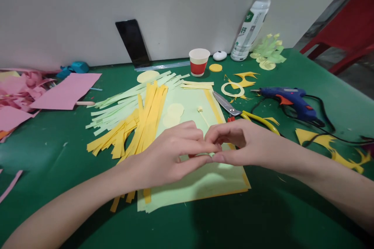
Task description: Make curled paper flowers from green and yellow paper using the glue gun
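Note:
My left hand (179,149) and my right hand (238,140) meet above the stacked paper sheets, thumbs and fingers pinched together. Between the fingertips a small piece of light green paper (212,155) shows; the fingers hide most of it. Under the hands lie light green sheets (187,188) with yellow-orange ones beneath. Just beyond my fingers, a tiny pale yellow paper bud on a thin stem (200,109) rests on the sheet. Pale yellow paper discs (174,113) lie left of it. Yellow paper strips (149,120) and light green strips (117,111) fan out beside my left hand.
Scissors with yellow handles (230,107) and a blue glue gun (292,101) with its cord lie at the right. A red-and-white paper cup (198,64), a leaning bottle (251,25) and a dark phone (133,42) stand along the wall. Pink paper (68,91) is at the left.

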